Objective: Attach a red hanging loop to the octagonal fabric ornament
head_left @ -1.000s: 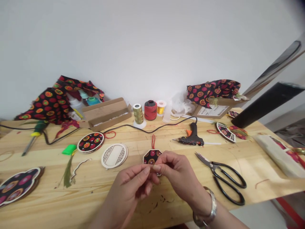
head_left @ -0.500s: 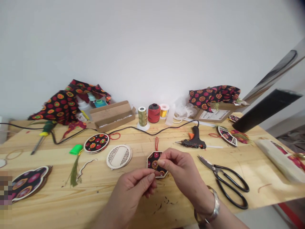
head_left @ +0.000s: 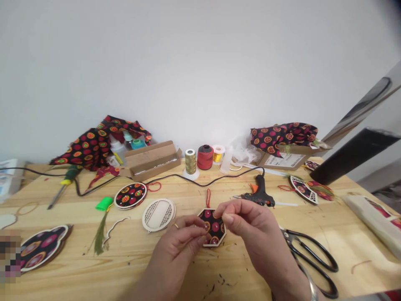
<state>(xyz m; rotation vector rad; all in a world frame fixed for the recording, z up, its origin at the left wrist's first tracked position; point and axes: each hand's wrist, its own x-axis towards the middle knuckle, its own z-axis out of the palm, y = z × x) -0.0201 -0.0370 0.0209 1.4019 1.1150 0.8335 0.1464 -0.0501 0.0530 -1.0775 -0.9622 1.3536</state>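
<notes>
An octagonal ornament (head_left: 215, 227), dark patterned fabric in a pale wooden frame, lies on the table with a red cord loop (head_left: 208, 198) at its top. My left hand (head_left: 183, 246) is over its left edge, thumb and fingers closed in a pinch; what they hold is hidden. At the ornament's upper right, my right hand (head_left: 250, 230) pinches thumb against forefinger, and anything between them is too small to name. Black-handled scissors (head_left: 288, 236) lie beside my right wrist, partly covered by it. A round wooden lattice frame (head_left: 158, 214) rests left of the ornament.
A glue gun (head_left: 259, 192) lies behind my right hand, its black cord (head_left: 200, 184) crossing the table. Thread spools (head_left: 205, 157) and an open cardboard box (head_left: 155, 161) stand along the wall. Leftward are a round fabric ornament (head_left: 130, 195), green tassel (head_left: 100, 234) and screwdriver (head_left: 59, 194).
My right hand has drawn away to the right, widening the gap between my hands. More of the octagonal ornament shows now. The whole view has shifted slightly.
</notes>
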